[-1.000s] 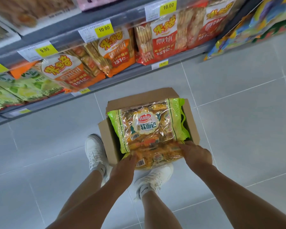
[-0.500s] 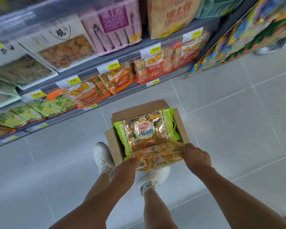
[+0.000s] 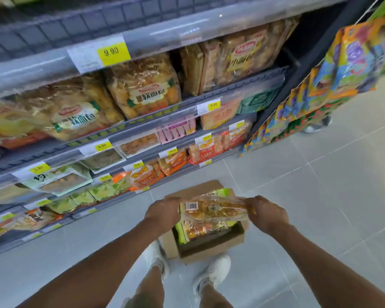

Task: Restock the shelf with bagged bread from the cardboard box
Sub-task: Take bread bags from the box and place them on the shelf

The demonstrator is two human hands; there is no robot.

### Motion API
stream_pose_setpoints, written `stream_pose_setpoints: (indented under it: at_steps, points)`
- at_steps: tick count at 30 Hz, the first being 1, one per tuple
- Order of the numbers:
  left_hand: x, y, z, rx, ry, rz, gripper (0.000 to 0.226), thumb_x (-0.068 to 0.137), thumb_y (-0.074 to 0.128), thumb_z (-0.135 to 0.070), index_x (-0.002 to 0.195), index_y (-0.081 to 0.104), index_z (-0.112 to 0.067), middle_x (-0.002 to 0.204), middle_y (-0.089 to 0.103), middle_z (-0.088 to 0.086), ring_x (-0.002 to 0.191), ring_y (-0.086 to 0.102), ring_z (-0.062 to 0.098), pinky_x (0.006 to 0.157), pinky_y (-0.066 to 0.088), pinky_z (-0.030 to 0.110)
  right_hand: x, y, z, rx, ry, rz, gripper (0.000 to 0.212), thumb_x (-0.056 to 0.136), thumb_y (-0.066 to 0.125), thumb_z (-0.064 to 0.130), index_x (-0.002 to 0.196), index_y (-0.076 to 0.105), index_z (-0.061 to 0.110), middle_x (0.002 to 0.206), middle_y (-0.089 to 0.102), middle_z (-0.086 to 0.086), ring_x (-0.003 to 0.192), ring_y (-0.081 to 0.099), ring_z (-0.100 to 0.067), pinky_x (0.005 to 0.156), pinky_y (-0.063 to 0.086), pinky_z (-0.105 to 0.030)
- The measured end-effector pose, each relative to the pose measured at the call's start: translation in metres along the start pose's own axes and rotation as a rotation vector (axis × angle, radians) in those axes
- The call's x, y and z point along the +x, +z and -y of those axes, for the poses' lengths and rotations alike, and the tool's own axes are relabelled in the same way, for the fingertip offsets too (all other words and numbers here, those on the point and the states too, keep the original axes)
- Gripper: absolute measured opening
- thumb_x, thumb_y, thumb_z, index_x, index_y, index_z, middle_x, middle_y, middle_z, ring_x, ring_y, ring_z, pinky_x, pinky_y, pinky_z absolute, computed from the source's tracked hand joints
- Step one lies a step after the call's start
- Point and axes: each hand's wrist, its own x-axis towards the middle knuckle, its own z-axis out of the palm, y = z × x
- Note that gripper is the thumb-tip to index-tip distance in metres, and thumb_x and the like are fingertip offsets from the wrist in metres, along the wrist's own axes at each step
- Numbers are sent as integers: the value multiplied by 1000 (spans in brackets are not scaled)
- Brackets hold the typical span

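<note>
**Both hands on a bread bag above the box**

I hold one bag of bread [image 3: 213,211] flat between my two hands, in the air above the open cardboard box [image 3: 211,248] on the floor. My left hand [image 3: 162,213] grips the bag's left end, fingers curled round the edge next to the barcode label [image 3: 192,206]. My right hand [image 3: 266,213] pinches the right end, where the clear wrapper bunches under my fingers. The bag lies roughly level, its long side running from one hand to the other, and it touches nothing but my hands.

Under it, inside the box, lies a second bag [image 3: 198,232] with a green border, towards the left wall. The near part of the box shows bare cardboard. The box stands on the grey tiled floor [image 3: 320,196], just ahead of my white shoes. My left shoe [image 3: 155,256] is at its near left corner, touching or just beside, I cannot tell which. My right shoe [image 3: 213,271] is just beside its near edge.

The shelf [image 3: 242,84] rises ahead and to my left. On the upper tier in view stand bagged breads: a large bag [image 3: 76,117] at the left, a smaller bag [image 3: 145,92] beside it, and further packs [image 3: 247,54] to the right. A yellow price tag [image 3: 112,52] reading 9.90 sits on the rail above them. The lower tiers carry biscuit trays [image 3: 138,144] and orange and green snack packs [image 3: 142,176]. A colourful display stand [image 3: 342,81] stands at the shelf's right end
</note>
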Motion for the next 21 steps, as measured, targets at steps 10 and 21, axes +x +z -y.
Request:
stream_pose_setpoints:
  at_steps: [10, 21]
  points:
    - [-87, -201, 11, -229, 108, -273, 67, 73, 59, -55, 136, 57, -33, 137, 62, -6, 114, 64, 20, 92, 52, 34, -75, -179, 16, 308, -138, -200, 62, 73, 75, 48, 129, 51, 38, 125, 61, 2, 109, 61, -22, 91, 49, -35]
    - [-188, -335, -17, -931, 379, -782, 34, 80, 78, -16, 105, 65, -34, 112, 66, -14, 91, 62, -1, 76, 47, 25, -164, -305, 47, 789, -412, -594, 48, 86, 75, 12, 129, 57, 24, 128, 55, 9, 119, 48, -11, 87, 42, -21]
